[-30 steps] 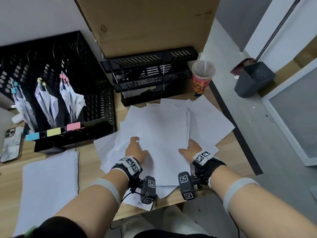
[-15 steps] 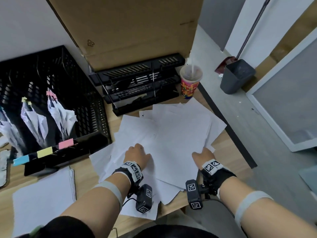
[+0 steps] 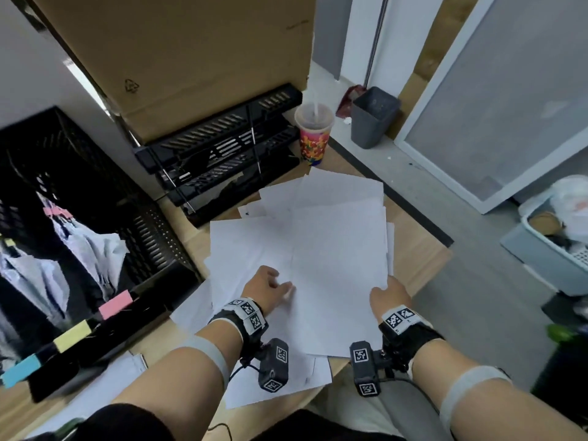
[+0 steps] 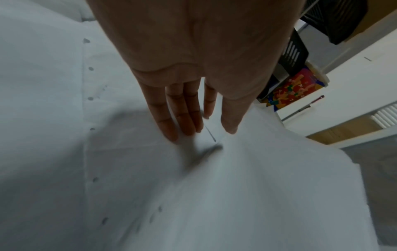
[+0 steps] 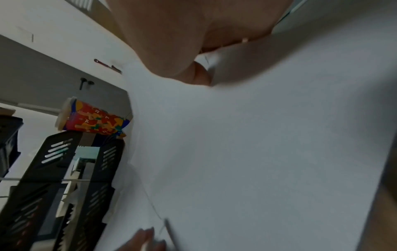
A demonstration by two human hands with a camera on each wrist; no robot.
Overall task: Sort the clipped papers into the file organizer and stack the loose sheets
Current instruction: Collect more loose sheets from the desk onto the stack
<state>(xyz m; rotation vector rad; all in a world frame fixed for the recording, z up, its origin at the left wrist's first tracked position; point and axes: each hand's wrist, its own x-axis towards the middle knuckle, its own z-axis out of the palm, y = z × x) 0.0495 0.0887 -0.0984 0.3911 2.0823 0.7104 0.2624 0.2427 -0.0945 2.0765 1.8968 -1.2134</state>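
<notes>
Both forearms reached up from the bottom of the frame to the loose sheets fanned at centre. The left hand lay flat, fingers straight on the paper. The right hand pinched the sheets' right edge.

Black wrist straps bear checkered markers and cabled cameras.

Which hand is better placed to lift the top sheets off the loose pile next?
Probably the right hand: it already grips the near edge of the top sheets. The left hand only rests flat on the pile.
</notes>
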